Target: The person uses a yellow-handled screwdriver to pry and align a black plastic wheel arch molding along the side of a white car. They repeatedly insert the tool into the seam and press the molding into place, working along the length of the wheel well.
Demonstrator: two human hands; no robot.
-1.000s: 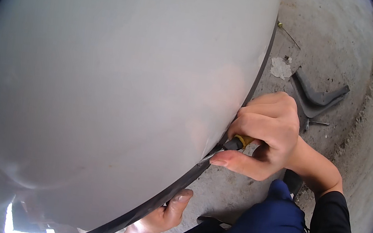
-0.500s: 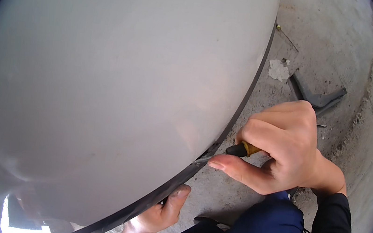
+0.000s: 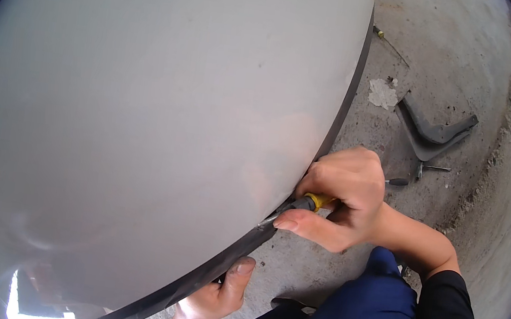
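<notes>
We see a large white panel (image 3: 145,113) filling the left and centre of the frame, its dark edge trim (image 3: 339,115) curving from upper right down to lower left. Our right hand (image 3: 344,197), centre right, is clenched around a yellow-handled screwdriver (image 3: 301,205) whose tip meets the trim. Our left hand (image 3: 215,296), at bottom centre, curls under the trim, thumb against it. Bare concrete floor (image 3: 461,70) lies open on the right, where 1 bent black strip (image 3: 434,128) rests well apart. Since 0.5 s ago, the right hand sits slightly lower left along the edge; the left hand is unchanged.
</notes>
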